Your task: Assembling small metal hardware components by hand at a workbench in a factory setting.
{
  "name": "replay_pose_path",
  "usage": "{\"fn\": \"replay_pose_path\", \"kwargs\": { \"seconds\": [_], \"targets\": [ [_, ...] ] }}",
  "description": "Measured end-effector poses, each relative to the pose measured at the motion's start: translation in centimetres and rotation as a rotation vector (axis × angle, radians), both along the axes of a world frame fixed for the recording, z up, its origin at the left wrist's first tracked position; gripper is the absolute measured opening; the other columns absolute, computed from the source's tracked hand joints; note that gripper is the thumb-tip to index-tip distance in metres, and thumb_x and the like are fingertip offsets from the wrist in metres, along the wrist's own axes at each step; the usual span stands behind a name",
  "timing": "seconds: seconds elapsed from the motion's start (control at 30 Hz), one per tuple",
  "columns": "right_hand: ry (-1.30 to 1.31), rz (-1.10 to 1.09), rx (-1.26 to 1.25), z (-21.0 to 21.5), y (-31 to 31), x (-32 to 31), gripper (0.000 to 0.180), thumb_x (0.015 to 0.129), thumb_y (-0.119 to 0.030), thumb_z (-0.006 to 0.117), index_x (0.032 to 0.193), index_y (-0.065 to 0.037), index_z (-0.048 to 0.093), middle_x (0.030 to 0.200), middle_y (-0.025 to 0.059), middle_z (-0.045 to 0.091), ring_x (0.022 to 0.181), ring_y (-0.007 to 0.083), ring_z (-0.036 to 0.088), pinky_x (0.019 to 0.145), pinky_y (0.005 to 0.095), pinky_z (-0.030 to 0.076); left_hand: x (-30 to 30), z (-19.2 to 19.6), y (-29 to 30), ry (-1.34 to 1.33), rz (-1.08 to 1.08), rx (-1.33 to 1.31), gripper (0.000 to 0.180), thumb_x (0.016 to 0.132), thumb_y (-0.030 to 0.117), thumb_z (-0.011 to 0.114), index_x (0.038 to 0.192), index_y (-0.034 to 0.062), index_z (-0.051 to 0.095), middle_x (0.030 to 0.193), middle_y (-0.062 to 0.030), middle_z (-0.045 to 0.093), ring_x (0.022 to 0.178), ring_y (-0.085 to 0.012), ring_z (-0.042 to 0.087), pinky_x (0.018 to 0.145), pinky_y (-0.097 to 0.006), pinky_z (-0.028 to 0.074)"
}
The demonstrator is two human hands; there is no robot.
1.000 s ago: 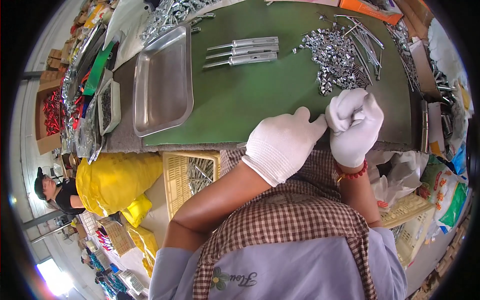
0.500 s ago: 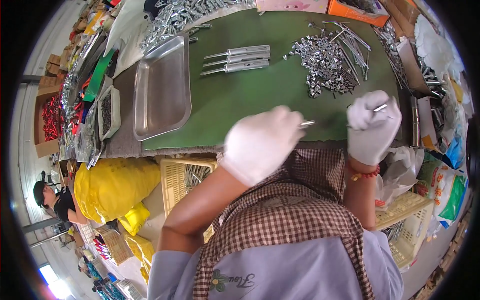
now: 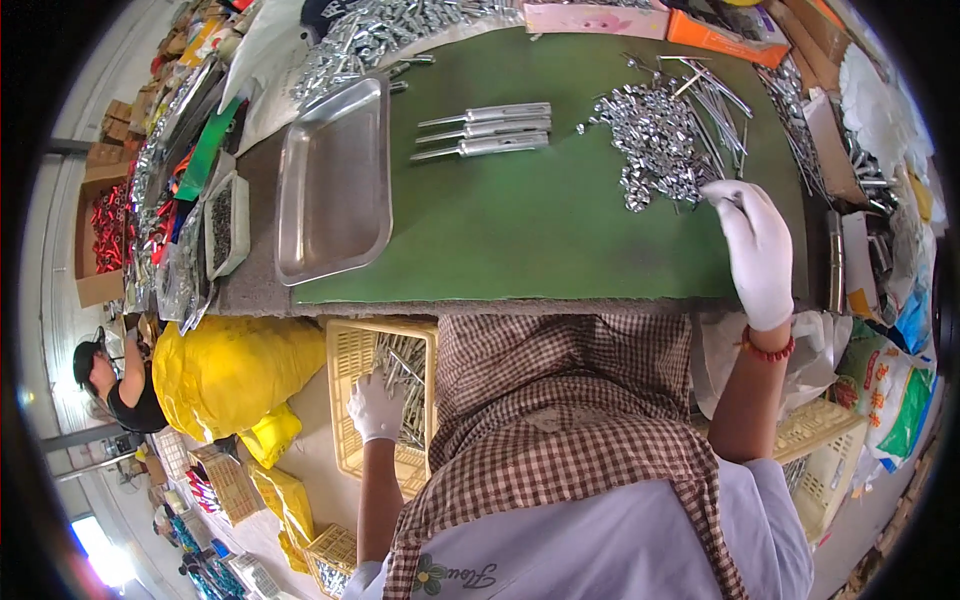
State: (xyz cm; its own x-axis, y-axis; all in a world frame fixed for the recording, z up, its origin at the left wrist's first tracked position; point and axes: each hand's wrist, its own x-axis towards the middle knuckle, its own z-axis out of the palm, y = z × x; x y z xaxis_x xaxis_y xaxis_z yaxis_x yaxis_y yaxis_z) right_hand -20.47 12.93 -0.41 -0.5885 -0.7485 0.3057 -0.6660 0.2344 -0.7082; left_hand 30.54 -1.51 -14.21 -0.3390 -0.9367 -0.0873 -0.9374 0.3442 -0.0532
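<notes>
My right hand (image 3: 755, 255), in a white glove, reaches over the green work mat (image 3: 500, 230). Its thumb and fingertips come together at the near edge of a heap of small shiny metal pieces (image 3: 650, 140); what they pinch is hidden. Down at the left, below the table edge, my gloved left hand (image 3: 376, 408) is inside a cream plastic basket (image 3: 345, 400) beside a pile of long metal rods (image 3: 405, 375). Its fingers look stretched and apart, with nothing seen in them.
An oblong metal tray (image 3: 335, 190) lies on the table's left, with several metal tools (image 3: 490, 130) in a row beside it. Thin rods (image 3: 722, 105) lie by the heap. Silver parts (image 3: 380, 40) are piled at the back. A person (image 3: 120, 385) is far left.
My left hand has gone from above the mat down into the basket; the metal piece it held no longer shows. My right hand has stretched forward to the heap, its metal piece out of sight.
</notes>
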Motion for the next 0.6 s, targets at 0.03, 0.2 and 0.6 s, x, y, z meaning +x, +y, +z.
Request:
{"fn": "replay_pose_path", "kwargs": {
  "seconds": [0.03,0.2,0.6],
  "targets": [
    [-0.062,-0.025,-0.041,0.1,0.3,0.4,0.021,0.095,-0.003,0.052,0.107,0.000,0.068,0.098,0.0130,0.068,0.086,0.0233,0.064,0.080,0.0311,0.049,0.2,-0.3,-0.3,-0.025,-0.066,-0.080,0.040,0.087,0.032,0.068,0.120,0.0097,0.066,0.108,-0.0141,0.066,0.091,-0.0368,0.064,0.082,-0.046,0.051],
    [-0.247,-0.216,-0.213,-1.0,1.5,2.5,0.025,0.101,-0.006,0.049,0.117,-0.004,0.068,0.085,0.0008,0.064,0.065,0.0045,0.044,0.062,0.0213,0.039,-14.4,12.2,-2.1,0.492,-0.592,-0.183,0.024,0.082,0.009,0.070,0.105,0.0096,0.072,0.097,-0.0084,0.067,0.085,-0.0274,0.064,0.077,-0.041,0.051],
    [-0.159,-0.231,-0.124,-1.4,2.3,2.4,0.018,0.096,-0.003,0.053,0.105,-0.001,0.069,0.090,0.0078,0.067,0.074,0.0134,0.057,0.071,0.0261,0.046,-32.5,14.1,-10.6,0.283,-0.853,-0.314,0.018,0.083,0.023,0.071,0.094,0.0097,0.066,0.096,-0.0091,0.064,0.090,-0.0310,0.064,0.080,-0.045,0.052]
  ]
}}
